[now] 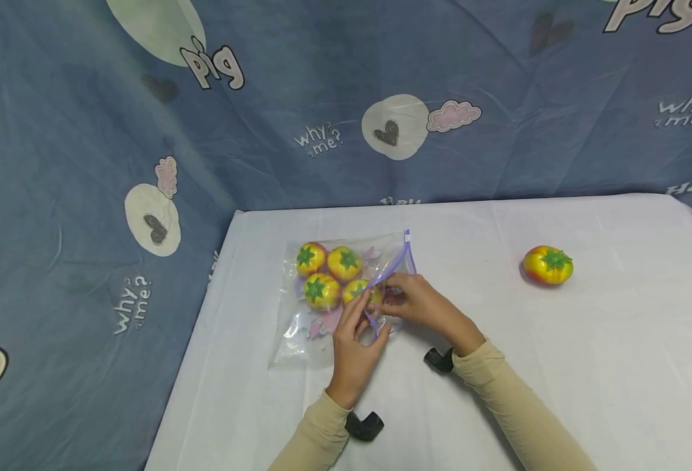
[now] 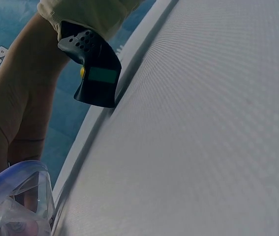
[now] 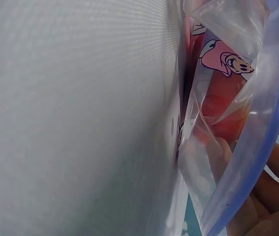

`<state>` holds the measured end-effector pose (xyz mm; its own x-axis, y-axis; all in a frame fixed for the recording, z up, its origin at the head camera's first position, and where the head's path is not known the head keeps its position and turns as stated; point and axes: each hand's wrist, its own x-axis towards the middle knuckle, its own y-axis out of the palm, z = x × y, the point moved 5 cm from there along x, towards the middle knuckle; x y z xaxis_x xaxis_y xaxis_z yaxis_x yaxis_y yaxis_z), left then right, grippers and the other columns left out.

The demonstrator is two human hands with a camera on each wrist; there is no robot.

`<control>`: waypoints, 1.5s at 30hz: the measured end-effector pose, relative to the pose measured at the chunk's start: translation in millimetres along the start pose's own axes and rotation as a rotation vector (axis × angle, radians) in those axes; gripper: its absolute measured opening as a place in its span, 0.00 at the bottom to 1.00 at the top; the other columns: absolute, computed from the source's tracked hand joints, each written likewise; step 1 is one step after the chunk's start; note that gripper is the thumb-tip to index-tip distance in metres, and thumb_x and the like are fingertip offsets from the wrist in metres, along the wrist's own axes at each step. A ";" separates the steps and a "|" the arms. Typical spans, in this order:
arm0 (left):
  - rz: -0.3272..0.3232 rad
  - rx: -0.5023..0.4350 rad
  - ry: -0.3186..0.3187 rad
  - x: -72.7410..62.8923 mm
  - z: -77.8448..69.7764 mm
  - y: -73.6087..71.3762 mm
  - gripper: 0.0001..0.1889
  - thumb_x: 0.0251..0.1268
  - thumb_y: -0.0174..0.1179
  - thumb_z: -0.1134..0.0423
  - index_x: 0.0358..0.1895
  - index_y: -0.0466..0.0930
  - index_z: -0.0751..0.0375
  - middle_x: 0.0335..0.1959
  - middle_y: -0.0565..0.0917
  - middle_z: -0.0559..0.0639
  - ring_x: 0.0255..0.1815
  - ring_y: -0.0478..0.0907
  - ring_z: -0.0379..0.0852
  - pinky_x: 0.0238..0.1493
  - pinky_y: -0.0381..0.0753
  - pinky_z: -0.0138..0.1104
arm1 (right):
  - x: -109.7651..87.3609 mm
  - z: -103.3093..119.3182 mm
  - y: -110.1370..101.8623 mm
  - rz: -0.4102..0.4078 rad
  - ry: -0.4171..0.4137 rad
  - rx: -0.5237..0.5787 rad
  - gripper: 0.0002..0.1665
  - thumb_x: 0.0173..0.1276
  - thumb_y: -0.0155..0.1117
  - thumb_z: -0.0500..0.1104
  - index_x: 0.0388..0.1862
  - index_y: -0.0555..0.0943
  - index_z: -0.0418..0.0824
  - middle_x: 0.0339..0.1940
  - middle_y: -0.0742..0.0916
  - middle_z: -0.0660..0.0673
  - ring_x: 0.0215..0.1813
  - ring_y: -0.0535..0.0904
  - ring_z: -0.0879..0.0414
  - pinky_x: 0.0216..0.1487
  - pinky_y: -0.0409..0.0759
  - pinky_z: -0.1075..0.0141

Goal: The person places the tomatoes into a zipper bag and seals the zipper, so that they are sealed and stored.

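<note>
In the head view, a clear zip bag [image 1: 290, 337] with a purple zip strip [image 1: 396, 258] lies on the table. Inside are several yellow-red toy tomatoes [image 1: 322, 291] with green leafy tops. My left hand [image 1: 358, 347] pinches the lower side of the bag's mouth. From the right, my right hand [image 1: 419, 304] reaches in at the mouth, its curled fingers around the nearest tomato [image 1: 354, 288], partly covered by left fingers. Through the plastic, the right wrist view shows a right-hand fingertip [image 3: 220, 150] against that red fruit [image 3: 225, 115]. The left wrist view shows the right hand [image 2: 18, 113] beside the zip strip.
Another toy tomato [image 1: 548, 265] lies apart on the right side of the white-covered table [image 1: 617, 340]. A blue printed cloth [image 1: 299, 85] hangs behind and to the left. Each wrist carries a black device, such as the right one [image 2: 97, 73].
</note>
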<state>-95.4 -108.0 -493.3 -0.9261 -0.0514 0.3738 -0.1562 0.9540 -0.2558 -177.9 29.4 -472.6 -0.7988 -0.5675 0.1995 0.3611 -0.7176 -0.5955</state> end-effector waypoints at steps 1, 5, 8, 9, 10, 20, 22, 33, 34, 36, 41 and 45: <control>-0.003 0.000 0.003 -0.1 0.1 -0.1 0.40 0.55 0.74 0.77 0.74 0.72 0.59 0.69 0.77 0.58 0.63 0.80 0.55 0.63 0.85 0.39 | -0.4 0.2 0.2 0.001 -0.001 0.006 0.17 0.62 0.79 0.40 0.47 0.86 0.34 0.42 0.91 0.40 0.45 0.91 0.45 0.49 0.92 0.60; -0.008 -0.004 0.015 -0.3 0.3 0.0 0.39 0.55 0.73 0.77 0.73 0.73 0.60 0.69 0.77 0.59 0.63 0.80 0.57 0.62 0.85 0.40 | -3.3 -0.5 -1.3 0.006 0.000 0.023 0.18 0.62 0.79 0.39 0.49 0.86 0.35 0.44 0.91 0.40 0.48 0.91 0.45 0.52 0.91 0.59; -0.007 -0.002 0.011 -0.2 0.2 0.0 0.39 0.55 0.74 0.77 0.73 0.73 0.60 0.68 0.78 0.58 0.63 0.80 0.56 0.62 0.85 0.40 | -7.5 -2.2 -6.2 -0.001 0.007 0.031 0.18 0.62 0.78 0.36 0.50 0.86 0.33 0.47 0.91 0.38 0.51 0.90 0.43 0.54 0.90 0.57; -0.005 -0.002 0.008 -0.1 0.5 0.1 0.39 0.55 0.74 0.76 0.74 0.72 0.60 0.69 0.77 0.58 0.63 0.80 0.56 0.62 0.85 0.39 | -9.2 -2.5 -8.7 -0.008 0.007 0.030 0.19 0.62 0.77 0.34 0.51 0.85 0.32 0.48 0.90 0.37 0.52 0.89 0.42 0.55 0.90 0.57; -0.004 -0.002 0.004 0.1 0.6 0.1 0.40 0.55 0.74 0.76 0.74 0.72 0.59 0.69 0.77 0.58 0.63 0.80 0.55 0.63 0.85 0.39 | -11.3 -3.2 -11.5 -0.015 0.010 0.033 0.20 0.62 0.77 0.33 0.52 0.85 0.31 0.49 0.90 0.35 0.53 0.89 0.41 0.55 0.90 0.56; 0.004 0.008 -0.010 -0.1 -0.8 -1.0 0.40 0.55 0.74 0.76 0.74 0.73 0.57 0.68 0.78 0.57 0.64 0.79 0.53 0.64 0.83 0.35 | -38.4 -11.9 -43.9 -0.118 0.056 -0.059 0.28 0.60 0.78 0.33 0.60 0.82 0.29 0.58 0.87 0.32 0.56 0.87 0.39 0.55 0.90 0.51; 0.000 0.010 -0.007 -0.2 -0.7 -0.8 0.40 0.54 0.74 0.77 0.74 0.73 0.58 0.68 0.78 0.57 0.64 0.79 0.53 0.64 0.84 0.36 | -44.0 -14.2 -49.7 -0.142 0.066 -0.099 0.28 0.60 0.79 0.35 0.60 0.83 0.31 0.59 0.88 0.34 0.56 0.88 0.40 0.55 0.90 0.51; -0.015 0.006 0.010 -0.6 -0.5 1.0 0.41 0.53 0.74 0.78 0.73 0.73 0.58 0.67 0.79 0.57 0.62 0.80 0.54 0.61 0.86 0.41 | -72.2 -27.8 -82.5 -0.241 0.144 -0.184 0.28 0.60 0.80 0.38 0.60 0.84 0.35 0.59 0.88 0.37 0.56 0.86 0.37 0.60 0.85 0.41; -0.015 0.007 0.011 -0.7 -0.5 1.0 0.41 0.53 0.74 0.78 0.73 0.73 0.58 0.68 0.78 0.57 0.62 0.80 0.54 0.61 0.86 0.41 | -74.6 -29.3 -85.4 -0.249 0.151 -0.190 0.28 0.60 0.80 0.38 0.60 0.84 0.35 0.59 0.88 0.37 0.56 0.86 0.37 0.60 0.85 0.41; -0.013 0.010 0.014 -0.6 -0.6 1.1 0.41 0.53 0.74 0.78 0.73 0.73 0.58 0.68 0.78 0.57 0.62 0.80 0.55 0.61 0.86 0.41 | -79.3 -32.2 -90.9 -0.267 0.157 -0.203 0.28 0.60 0.79 0.38 0.60 0.84 0.35 0.59 0.88 0.37 0.56 0.85 0.37 0.60 0.85 0.41; -0.010 0.010 0.015 -0.4 -0.8 0.7 0.40 0.54 0.74 0.78 0.73 0.73 0.60 0.67 0.78 0.59 0.61 0.80 0.56 0.62 0.86 0.40 | -91.8 -37.6 -105.0 -0.324 0.162 -0.241 0.28 0.60 0.80 0.37 0.60 0.84 0.36 0.58 0.89 0.37 0.56 0.86 0.37 0.59 0.84 0.42; -0.009 -0.004 0.004 0.4 -1.0 1.4 0.39 0.54 0.73 0.78 0.73 0.73 0.61 0.67 0.78 0.59 0.61 0.80 0.56 0.63 0.85 0.38 | -103.6 -41.6 -118.7 -0.355 0.191 -0.263 0.29 0.60 0.79 0.37 0.62 0.84 0.37 0.59 0.88 0.37 0.58 0.85 0.38 0.60 0.83 0.43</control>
<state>-95.7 -106.3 -492.6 -0.9234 -0.0590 0.3793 -0.1633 0.9546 -0.2491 -158.1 190.1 -455.0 -0.9338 -0.2035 0.2944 -0.0646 -0.7133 -0.6979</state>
